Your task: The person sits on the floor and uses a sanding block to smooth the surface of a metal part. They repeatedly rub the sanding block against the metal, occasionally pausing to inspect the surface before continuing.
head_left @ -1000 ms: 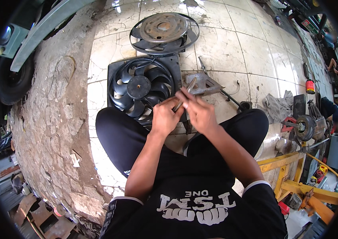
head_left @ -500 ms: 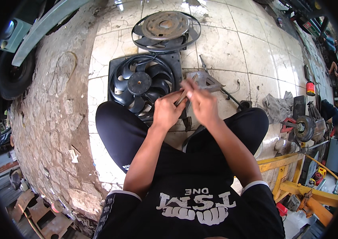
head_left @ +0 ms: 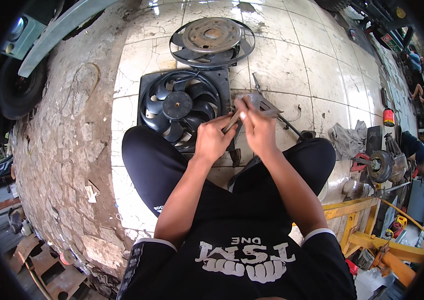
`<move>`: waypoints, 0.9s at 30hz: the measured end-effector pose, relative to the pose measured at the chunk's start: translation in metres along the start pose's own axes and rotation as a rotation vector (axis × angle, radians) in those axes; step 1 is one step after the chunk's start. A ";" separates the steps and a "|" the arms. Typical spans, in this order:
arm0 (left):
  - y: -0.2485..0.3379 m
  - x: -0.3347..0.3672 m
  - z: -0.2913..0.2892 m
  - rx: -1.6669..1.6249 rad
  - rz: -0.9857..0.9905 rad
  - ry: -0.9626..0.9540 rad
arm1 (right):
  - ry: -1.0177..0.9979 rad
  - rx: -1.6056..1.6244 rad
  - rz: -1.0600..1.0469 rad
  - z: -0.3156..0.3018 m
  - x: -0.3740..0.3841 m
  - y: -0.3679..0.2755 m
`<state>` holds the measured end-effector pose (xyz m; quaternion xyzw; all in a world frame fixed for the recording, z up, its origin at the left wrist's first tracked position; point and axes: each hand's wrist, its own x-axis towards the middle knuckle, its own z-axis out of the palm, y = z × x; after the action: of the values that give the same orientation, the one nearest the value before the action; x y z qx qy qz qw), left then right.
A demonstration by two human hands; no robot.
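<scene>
My left hand point(head_left: 212, 137) is closed round a slim brownish-grey rod point(head_left: 231, 122) that slants up to the right; its exact kind I cannot make out. At the rod's far end is my right hand point(head_left: 258, 127), its fingers bent in and partly smeared by motion. What those fingers grip is hidden. Just beyond the hands lies a grey triangular metal piece point(head_left: 269, 107), partly covered by my right fingers. A black radiator fan point(head_left: 177, 105) in a square shroud lies flat on the tiles to the left, close to my left hand.
Behind the fan, a rusty round metal disc point(head_left: 211, 35) rests on a second black fan ring point(head_left: 176, 50). A dark rod point(head_left: 291, 126) lies right of the hands. Farther right are a grey rag point(head_left: 348, 141), a red-and-black can point(head_left: 388, 117) and a yellow metal frame point(head_left: 372, 240).
My right hand has shifted slightly down and right along the rod, its fingers still blurred. My left hand keeps its grip. The whole view has shifted a little.
</scene>
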<state>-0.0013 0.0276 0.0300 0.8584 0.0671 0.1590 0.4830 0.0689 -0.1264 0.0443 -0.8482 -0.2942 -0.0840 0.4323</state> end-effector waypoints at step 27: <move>0.001 -0.004 -0.004 0.056 -0.050 -0.073 | 0.054 0.077 -0.241 0.002 -0.008 -0.001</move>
<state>-0.0064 0.0289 0.0322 0.8750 0.0752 0.1136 0.4646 0.0618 -0.1281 0.0409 -0.7869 -0.3851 -0.1467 0.4592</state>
